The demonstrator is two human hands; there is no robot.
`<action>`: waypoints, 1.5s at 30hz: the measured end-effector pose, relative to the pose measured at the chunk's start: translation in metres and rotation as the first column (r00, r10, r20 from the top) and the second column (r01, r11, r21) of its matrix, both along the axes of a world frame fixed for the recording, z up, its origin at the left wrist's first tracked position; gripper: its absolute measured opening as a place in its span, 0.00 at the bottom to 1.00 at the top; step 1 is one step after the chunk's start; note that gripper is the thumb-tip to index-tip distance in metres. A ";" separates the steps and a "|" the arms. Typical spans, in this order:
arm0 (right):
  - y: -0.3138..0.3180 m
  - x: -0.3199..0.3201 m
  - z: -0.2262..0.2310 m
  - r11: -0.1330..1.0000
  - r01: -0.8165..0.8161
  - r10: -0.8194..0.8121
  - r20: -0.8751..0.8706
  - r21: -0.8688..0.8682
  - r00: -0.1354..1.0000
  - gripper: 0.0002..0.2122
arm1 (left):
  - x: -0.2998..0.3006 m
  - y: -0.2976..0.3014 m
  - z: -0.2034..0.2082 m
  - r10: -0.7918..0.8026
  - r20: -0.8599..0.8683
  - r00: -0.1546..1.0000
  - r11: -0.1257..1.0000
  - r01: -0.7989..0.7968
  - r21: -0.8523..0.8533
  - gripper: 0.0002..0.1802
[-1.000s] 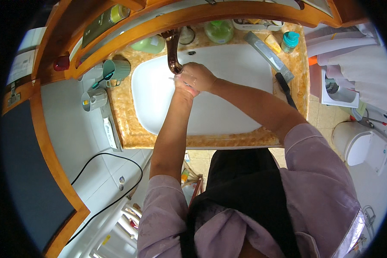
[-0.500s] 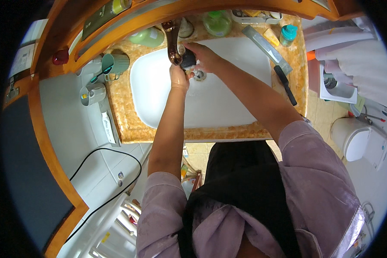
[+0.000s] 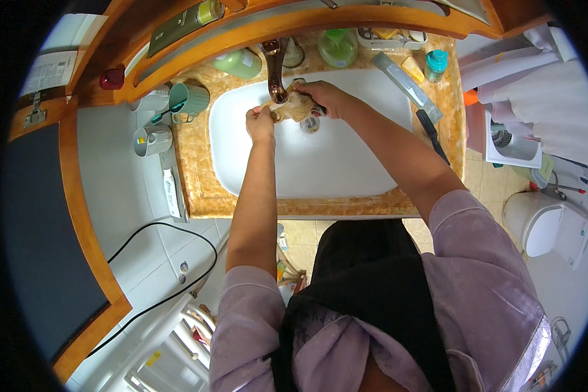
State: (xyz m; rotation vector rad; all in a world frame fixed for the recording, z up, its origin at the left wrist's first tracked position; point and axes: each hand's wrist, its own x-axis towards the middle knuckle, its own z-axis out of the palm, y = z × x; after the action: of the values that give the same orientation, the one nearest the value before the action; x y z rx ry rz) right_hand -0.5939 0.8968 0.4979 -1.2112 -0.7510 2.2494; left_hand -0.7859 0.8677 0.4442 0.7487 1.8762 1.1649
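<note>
While the black apron (image 3: 366,281) and the lilac sleeves (image 3: 487,261) fill the near part of the view, both bare forearms reach forward over the marbled orange countertop (image 3: 193,189) and the white basin (image 3: 346,163). Beyond the drain (image 3: 309,124), just under the mouth of the bronze faucet (image 3: 276,72), a soft tan item (image 3: 295,106) with dark patches is held between the two hands; its exact kind is hard to tell. Fingers of the left hand (image 3: 260,122) are closed in a pinch on its left end. The right hand (image 3: 332,98) grips its right end, fingers along the far edge and a dark patch by the thumb; whether any fingertips curl beneath it I cannot tell. Right of the basin lie a black-handled tool (image 3: 430,132) and a long grey strip (image 3: 407,85). Farthest back on the counter stand two green bottles (image 3: 338,49) and a white tray (image 3: 392,42).
</note>
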 end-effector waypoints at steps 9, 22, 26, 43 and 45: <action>0.006 -0.014 0.000 0.967 0.175 -0.214 -0.222 -0.185 0.951 0.14 | 0.017 -0.005 0.037 0.138 0.698 0.703 0.957 0.086 -0.276 0.20; 0.023 0.002 0.003 0.999 -0.019 0.025 -0.117 0.051 0.993 0.09 | 0.017 -0.022 0.035 -0.228 0.225 0.947 0.968 0.195 0.160 0.11; 0.026 0.020 0.003 0.993 0.052 -0.056 0.037 0.106 0.998 0.07 | 0.007 -0.016 0.052 -0.039 0.463 0.886 0.987 -0.039 0.157 0.11; 0.035 -0.002 -0.054 0.872 -0.075 0.220 -0.252 0.484 0.942 0.17 | 0.046 -0.025 0.060 -0.225 0.476 0.850 0.973 0.175 0.149 0.13; 0.025 -0.002 -0.015 0.944 -0.137 0.199 -0.187 0.299 0.962 0.18 | 0.038 -0.030 0.053 -0.233 0.403 0.885 0.971 0.187 0.152 0.12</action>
State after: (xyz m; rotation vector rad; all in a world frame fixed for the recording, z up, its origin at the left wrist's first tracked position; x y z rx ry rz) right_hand -0.5958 0.9214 0.4833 -0.7796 -1.0819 2.2623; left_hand -0.7482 0.8380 0.4976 0.6780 1.3486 1.1855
